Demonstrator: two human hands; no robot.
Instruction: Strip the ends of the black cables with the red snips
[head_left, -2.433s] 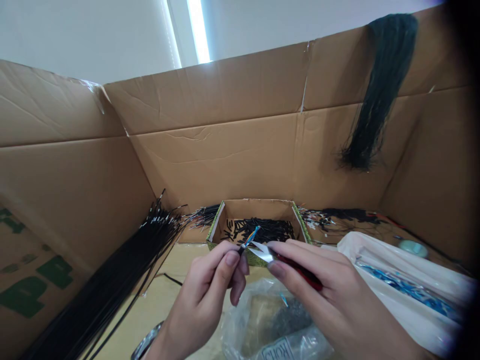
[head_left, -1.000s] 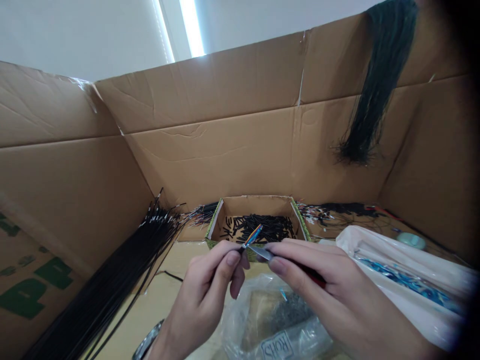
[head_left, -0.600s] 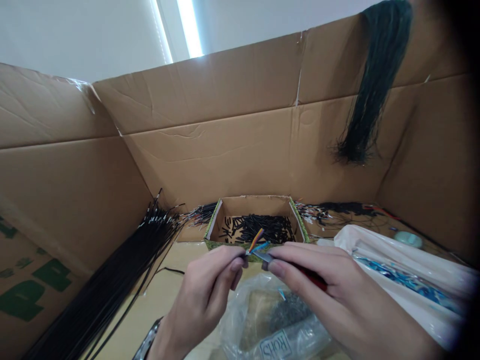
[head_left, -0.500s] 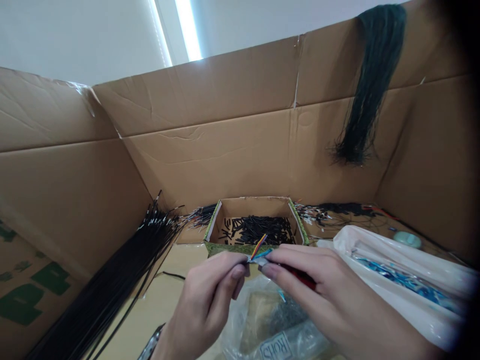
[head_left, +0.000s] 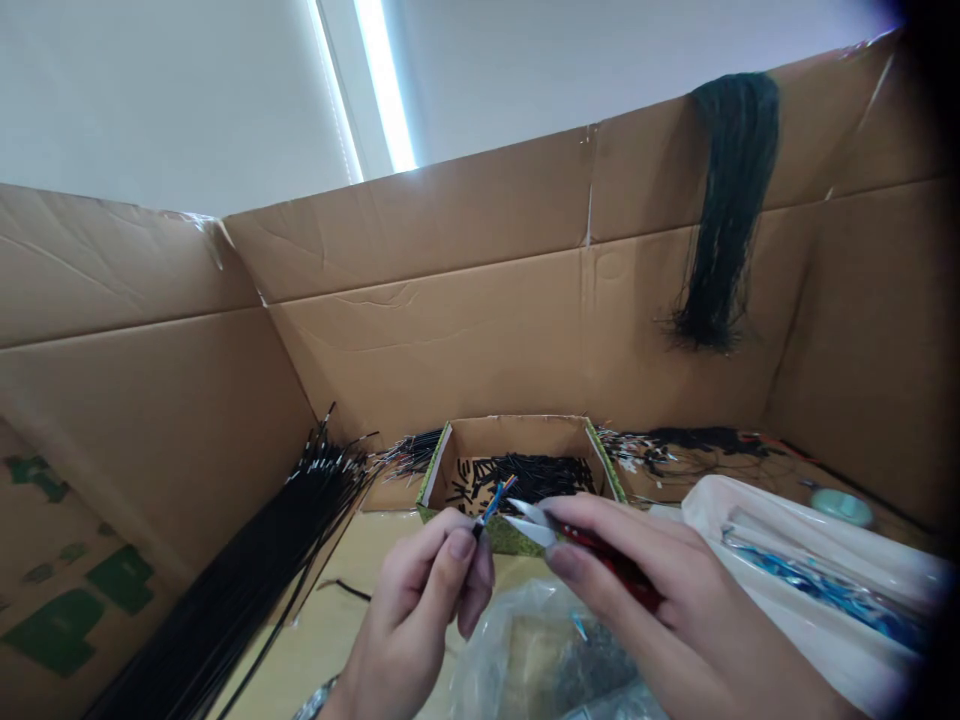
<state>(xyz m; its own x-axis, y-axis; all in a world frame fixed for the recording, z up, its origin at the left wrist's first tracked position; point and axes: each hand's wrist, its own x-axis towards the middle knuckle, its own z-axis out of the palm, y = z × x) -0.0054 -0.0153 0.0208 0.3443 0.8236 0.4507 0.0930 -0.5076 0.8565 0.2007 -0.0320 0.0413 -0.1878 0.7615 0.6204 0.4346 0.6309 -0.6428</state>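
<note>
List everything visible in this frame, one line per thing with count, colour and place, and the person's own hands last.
cable: one, black with coloured cores fanned at its tip, pinched in the left hand.
snips: one pair, silver blades open, red handle, in the right hand, blades beside the cable tip.
small box: one, brown with green outside, centre, holding many short black pieces.
black cable bundle: one, many strands, lying along the left.
hanging wire bundle: one, black, draped over the cardboard wall at upper right.
cardboard walls: brown, around the workspace.
clear plastic bag: one, below the hands.
white plastic bag: one, right, blue parts inside.
tape roll: one, pale green, far right.
left hand: pinching the cable.
right hand: gripping the snips.
</note>
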